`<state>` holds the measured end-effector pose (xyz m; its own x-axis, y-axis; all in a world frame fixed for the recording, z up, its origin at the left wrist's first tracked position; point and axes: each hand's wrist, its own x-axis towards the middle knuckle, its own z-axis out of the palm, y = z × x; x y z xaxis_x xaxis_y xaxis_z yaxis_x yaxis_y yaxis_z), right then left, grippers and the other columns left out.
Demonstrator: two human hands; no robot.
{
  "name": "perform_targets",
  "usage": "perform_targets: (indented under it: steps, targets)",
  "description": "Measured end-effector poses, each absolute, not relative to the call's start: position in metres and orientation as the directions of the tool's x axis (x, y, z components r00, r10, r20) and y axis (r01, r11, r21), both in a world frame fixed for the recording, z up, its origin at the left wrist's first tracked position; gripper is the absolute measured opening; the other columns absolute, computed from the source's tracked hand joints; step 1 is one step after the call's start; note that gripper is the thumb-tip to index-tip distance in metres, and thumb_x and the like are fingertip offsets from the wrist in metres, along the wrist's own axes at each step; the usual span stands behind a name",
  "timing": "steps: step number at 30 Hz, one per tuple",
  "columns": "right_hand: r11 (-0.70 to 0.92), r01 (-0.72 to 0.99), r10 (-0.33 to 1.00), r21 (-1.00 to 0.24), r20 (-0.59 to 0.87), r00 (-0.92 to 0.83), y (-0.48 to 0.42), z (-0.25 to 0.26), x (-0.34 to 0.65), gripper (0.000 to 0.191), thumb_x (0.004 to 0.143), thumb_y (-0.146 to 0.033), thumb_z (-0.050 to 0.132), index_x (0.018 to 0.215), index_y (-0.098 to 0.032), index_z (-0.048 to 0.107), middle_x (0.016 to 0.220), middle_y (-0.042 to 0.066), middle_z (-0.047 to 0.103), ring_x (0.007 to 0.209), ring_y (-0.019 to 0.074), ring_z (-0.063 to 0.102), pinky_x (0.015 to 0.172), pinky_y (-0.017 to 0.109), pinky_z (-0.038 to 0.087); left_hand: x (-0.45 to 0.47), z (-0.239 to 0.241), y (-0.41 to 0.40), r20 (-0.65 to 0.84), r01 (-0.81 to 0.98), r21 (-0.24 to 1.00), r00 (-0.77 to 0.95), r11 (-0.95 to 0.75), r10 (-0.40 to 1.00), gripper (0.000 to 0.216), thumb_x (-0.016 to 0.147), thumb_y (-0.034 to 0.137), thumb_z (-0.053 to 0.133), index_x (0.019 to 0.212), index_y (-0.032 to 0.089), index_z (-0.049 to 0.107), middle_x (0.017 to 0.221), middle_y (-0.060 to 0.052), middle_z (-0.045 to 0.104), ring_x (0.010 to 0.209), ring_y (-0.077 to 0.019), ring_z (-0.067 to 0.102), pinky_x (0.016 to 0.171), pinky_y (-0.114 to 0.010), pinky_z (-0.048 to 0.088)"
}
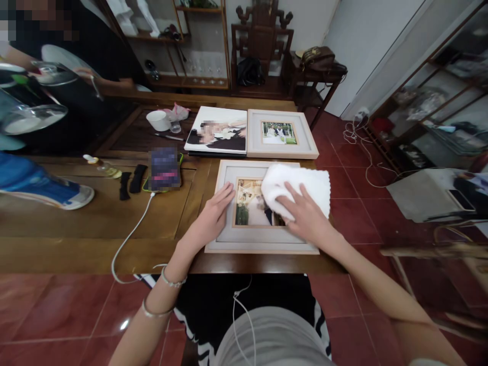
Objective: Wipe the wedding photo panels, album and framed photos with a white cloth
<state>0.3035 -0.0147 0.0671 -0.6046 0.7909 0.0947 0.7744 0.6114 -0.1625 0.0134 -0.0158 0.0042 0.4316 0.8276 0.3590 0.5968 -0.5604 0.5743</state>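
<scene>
A light wooden picture frame lies flat at the table's front edge, with a photo inside a pale mat. My left hand rests on its left border, fingers stretched out and lying flat. On the frame's right half, my right hand grips a white cloth, pressing it over the glass. The cloth covers the upper right corner of the frame and part of the photo. Just behind lie a second light wooden frame and a white-bordered photo panel, side by side.
On the wooden table are a phone on a white cable, two small black items, a dropper bottle, a white cup and a blue shoe. Another person stands at the far left behind a pot.
</scene>
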Motion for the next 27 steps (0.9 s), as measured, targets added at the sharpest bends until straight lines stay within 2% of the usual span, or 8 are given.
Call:
perform_targets:
  steps: [5,10,12,15,18,20,23,27]
  targets:
    - [0.568,0.821,0.818,-0.060,0.157,-0.554,0.051,0.066,0.298,0.061,0.079,-0.003,0.048,0.140,-0.010,0.052,0.140,0.021,0.059,0.150,0.0412,0.023,0.117,0.069,0.021,0.014,0.003,-0.014,0.363,0.605,0.564,0.430,-0.562,0.827,0.052,0.096,0.008,0.035,0.147,0.010,0.046,0.154,-0.019,0.043,0.149,-0.0273,0.031,0.121,-0.055,0.030]
    - [0.674,0.738,0.739,-0.036,-0.001,-0.674,0.035,0.071,0.287,0.067,0.076,0.004,0.042,0.138,-0.017,0.054,0.156,0.013,0.044,0.150,0.0447,0.017,0.112,0.079,0.017,0.016,0.002,-0.014,0.379,0.618,0.559,0.403,-0.553,0.833,0.050,0.098,0.011,0.035,0.147,0.010,0.046,0.153,-0.020,0.045,0.148,-0.0277,0.034,0.121,-0.056,0.031]
    - [0.728,0.681,0.675,-0.084,-0.084,-0.733,0.004,0.079,0.286,0.066,0.075,0.005,0.042,0.135,-0.018,0.057,0.158,0.011,0.041,0.150,0.0442,0.018,0.112,0.079,0.017,0.017,0.003,-0.015,0.374,0.627,0.558,0.394,-0.544,0.839,0.050,0.098,0.011,0.034,0.147,0.010,0.046,0.154,-0.020,0.044,0.148,-0.0277,0.034,0.121,-0.056,0.031]
    - [0.773,0.585,0.547,-0.244,-0.209,-0.810,-0.046,0.100,0.290,0.066,0.071,0.007,0.042,0.128,-0.021,0.062,0.159,0.007,0.040,0.152,0.0397,0.017,0.115,0.075,0.021,0.017,0.005,-0.016,0.367,0.633,0.558,0.392,-0.537,0.844,0.050,0.098,0.011,0.034,0.147,0.009,0.046,0.154,-0.020,0.044,0.148,-0.0278,0.034,0.121,-0.055,0.031]
    - [0.777,0.486,0.421,-0.401,-0.242,-0.874,-0.080,0.118,0.297,0.067,0.068,0.007,0.042,0.125,-0.022,0.063,0.160,0.003,0.039,0.153,0.0325,0.015,0.120,0.068,0.022,0.017,0.007,-0.017,0.358,0.628,0.562,0.401,-0.538,0.843,0.050,0.098,0.011,0.033,0.147,0.010,0.046,0.154,-0.019,0.043,0.148,-0.0275,0.034,0.122,-0.055,0.030]
    - [0.772,0.440,0.380,-0.459,-0.222,-0.898,-0.088,0.119,0.299,0.067,0.066,0.005,0.044,0.125,-0.023,0.062,0.160,0.002,0.040,0.154,0.0293,0.015,0.122,0.065,0.020,0.017,0.007,-0.017,0.355,0.624,0.565,0.407,-0.540,0.842,0.050,0.099,0.012,0.033,0.147,0.010,0.046,0.154,-0.019,0.044,0.148,-0.0274,0.034,0.122,-0.055,0.030]
    - [0.762,0.483,0.464,-0.431,-0.156,-0.872,-0.076,0.103,0.298,0.067,0.066,0.004,0.046,0.126,-0.019,0.061,0.161,0.008,0.037,0.153,0.0278,0.017,0.123,0.061,0.019,0.016,0.008,-0.017,0.348,0.621,0.570,0.410,-0.538,0.843,0.050,0.099,0.012,0.033,0.148,0.011,0.045,0.154,-0.018,0.044,0.148,-0.0268,0.034,0.121,-0.055,0.030]
    - [0.696,0.675,0.696,-0.243,0.001,-0.718,-0.029,0.074,0.295,0.064,0.072,0.003,0.046,0.131,-0.018,0.059,0.158,0.013,0.041,0.152,0.0317,0.024,0.122,0.063,0.019,0.015,0.007,-0.015,0.356,0.607,0.576,0.418,-0.548,0.836,0.049,0.099,0.013,0.034,0.147,0.010,0.046,0.154,-0.019,0.044,0.148,-0.0276,0.036,0.121,-0.055,0.031]
